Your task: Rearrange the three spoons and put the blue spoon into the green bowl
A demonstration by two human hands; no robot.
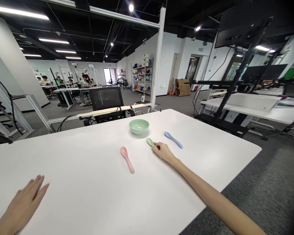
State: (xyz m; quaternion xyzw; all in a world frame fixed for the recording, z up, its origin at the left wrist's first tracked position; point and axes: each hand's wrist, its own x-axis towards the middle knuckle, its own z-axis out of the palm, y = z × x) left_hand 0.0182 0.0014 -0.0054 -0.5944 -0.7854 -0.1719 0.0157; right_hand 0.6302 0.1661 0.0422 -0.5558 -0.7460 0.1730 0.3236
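Observation:
Near the middle of the white table (88, 182), my right hand (164, 151) has its fingers closed round the handle of a green spoon (150, 142), whose bowl end points away from me. Just beyond it stands a green bowl (139, 127), upright. To the right of my hand lies a blue spoon (173, 140), apart from it. A pink spoon (127, 160) rests to the left, its handle toward me. At the lower left, my left hand (24, 202) lies flat on the tabletop with fingers stretched out, touching none of these things.
The table's right edge runs from the far corner down toward me. Behind the table are a metal frame post (158, 58) and a black mesh chair (106, 98). A black stand (240, 71) is at the right. Several people sit at desks far left.

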